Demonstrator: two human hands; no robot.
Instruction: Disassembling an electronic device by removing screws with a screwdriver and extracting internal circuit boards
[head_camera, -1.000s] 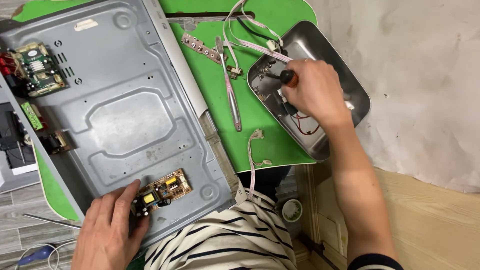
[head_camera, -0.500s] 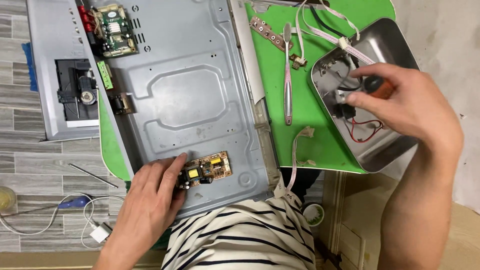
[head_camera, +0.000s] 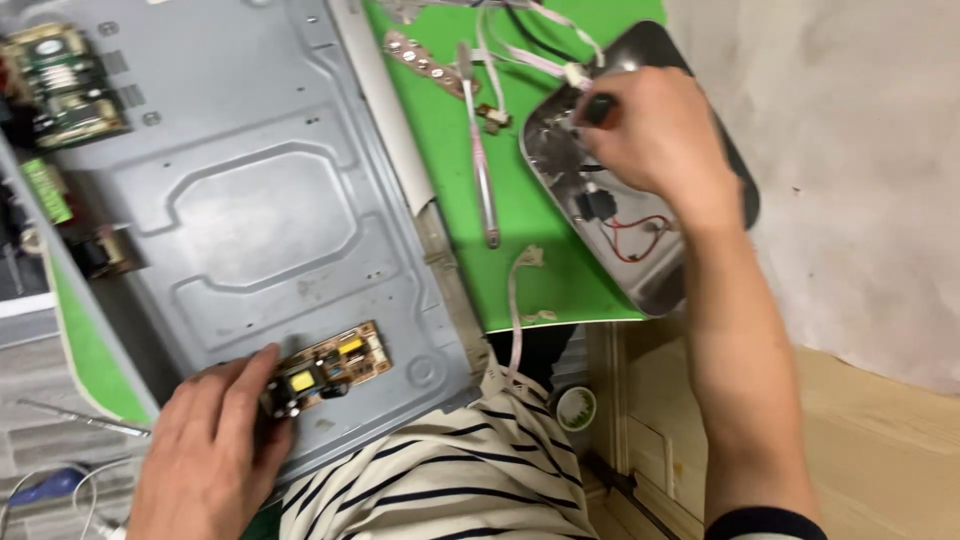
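Note:
My left hand (head_camera: 215, 450) rests at the near edge of a large grey metal back panel (head_camera: 250, 210), its fingers on the end of a small brown circuit board (head_camera: 325, 368) with a yellow part. My right hand (head_camera: 665, 140) reaches into a shiny metal tray (head_camera: 655, 285) on the right and pinches a dark screwdriver handle (head_camera: 598, 106) above the tray's small parts and red wires (head_camera: 635, 230). The tool's tip is hidden in the tray.
A green mat (head_camera: 530, 250) lies under the tray. On it are a thin metal strip (head_camera: 480, 160), a narrow button board (head_camera: 425, 62) and white ribbon cables (head_camera: 515, 300). A second circuit board (head_camera: 65, 80) sits at the panel's far left corner. A tape roll (head_camera: 577, 408) lies below the mat.
The view has swung left and closer. My right hand stays over the tray with the screwdriver; my left hand stays on the small brown board.

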